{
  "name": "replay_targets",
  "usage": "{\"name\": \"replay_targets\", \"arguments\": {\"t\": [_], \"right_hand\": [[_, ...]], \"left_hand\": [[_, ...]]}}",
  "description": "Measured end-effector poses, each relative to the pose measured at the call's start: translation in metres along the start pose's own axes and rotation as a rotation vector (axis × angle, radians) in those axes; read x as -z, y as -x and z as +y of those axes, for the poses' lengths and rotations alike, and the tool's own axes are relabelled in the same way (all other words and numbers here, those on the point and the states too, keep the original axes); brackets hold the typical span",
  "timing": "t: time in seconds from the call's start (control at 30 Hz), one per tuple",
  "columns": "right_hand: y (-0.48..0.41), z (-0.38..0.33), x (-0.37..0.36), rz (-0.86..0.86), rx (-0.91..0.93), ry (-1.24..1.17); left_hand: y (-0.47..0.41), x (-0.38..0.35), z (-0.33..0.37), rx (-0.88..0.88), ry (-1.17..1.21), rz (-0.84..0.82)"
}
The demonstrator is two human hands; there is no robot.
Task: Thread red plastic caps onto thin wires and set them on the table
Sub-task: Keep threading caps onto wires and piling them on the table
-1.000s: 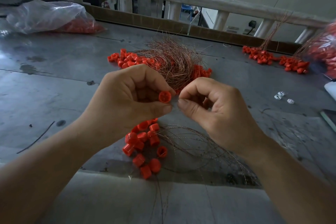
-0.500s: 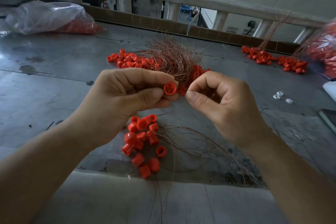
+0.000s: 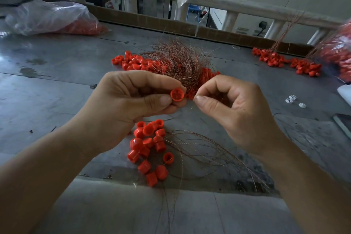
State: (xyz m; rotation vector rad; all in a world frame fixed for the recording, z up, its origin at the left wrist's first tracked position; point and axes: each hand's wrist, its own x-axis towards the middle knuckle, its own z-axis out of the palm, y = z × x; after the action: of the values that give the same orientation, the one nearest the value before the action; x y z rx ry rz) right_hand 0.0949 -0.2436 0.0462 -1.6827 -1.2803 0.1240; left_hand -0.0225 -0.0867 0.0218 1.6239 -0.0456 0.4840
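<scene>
My left hand [image 3: 129, 108] pinches a red plastic cap [image 3: 177, 96] between thumb and fingers, its open end facing me. Close beside it, my right hand [image 3: 229, 108] pinches a thin copper wire [image 3: 187, 109] whose tip sits at the cap's right side. Below my hands lies a cluster of red caps with wires through them [image 3: 150, 148], their wires fanning out to the right. Behind my hands a tangled bundle of loose copper wires [image 3: 178, 61] rests on a heap of red caps [image 3: 133, 63].
The grey metal table [image 3: 57, 91] has a raised cardboard edge and a white rail at the back. A clear bag of red caps [image 3: 57, 19] lies far left. More wired caps [image 3: 284, 61] sit far right, beside another bag [image 3: 340, 57]. Small white pieces [image 3: 293, 100] lie at right.
Both hands have risen slightly away from me with the cap and wire. The cap has turned so its open end faces me more squarely.
</scene>
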Motion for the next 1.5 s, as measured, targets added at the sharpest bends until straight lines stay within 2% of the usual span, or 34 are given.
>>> {"name": "replay_targets", "arguments": {"t": [0.37, 0.63, 0.83, 0.93, 1.07, 1.13, 1.23, 1.33, 1.5], "right_hand": [[0.001, 0.0, 0.0, -0.028, -0.026, -0.011], [0.004, 0.003, -0.009, -0.143, -0.067, -0.055], [0.003, 0.004, -0.007, -0.12, -0.084, -0.035], [-0.001, 0.006, 0.001, -0.111, -0.108, 0.066], [-0.013, 0.033, 0.032, 0.226, -0.219, 0.217], [-0.016, 0.05, 0.042, 0.297, -0.307, 0.301], [-0.017, 0.071, 0.04, 0.207, -0.411, 0.44], [-0.018, 0.085, 0.029, 0.098, -0.411, 0.542], [-0.023, 0.088, 0.019, 0.115, -0.326, 0.601]], "left_hand": [[0.001, -0.002, 0.001, 0.023, 0.05, -0.05], [0.002, -0.008, 0.003, 0.047, 0.114, -0.083], [0.003, -0.009, 0.002, 0.052, 0.146, -0.084], [0.003, -0.007, 0.0, 0.063, 0.131, -0.089], [0.002, -0.005, -0.003, 0.084, 0.131, -0.084], [0.002, -0.006, -0.003, 0.089, 0.136, -0.09], [0.002, -0.006, -0.002, 0.097, 0.142, -0.088], [0.002, -0.006, 0.0, 0.108, 0.154, -0.082], [0.001, -0.007, 0.001, 0.116, 0.164, -0.09]]}}
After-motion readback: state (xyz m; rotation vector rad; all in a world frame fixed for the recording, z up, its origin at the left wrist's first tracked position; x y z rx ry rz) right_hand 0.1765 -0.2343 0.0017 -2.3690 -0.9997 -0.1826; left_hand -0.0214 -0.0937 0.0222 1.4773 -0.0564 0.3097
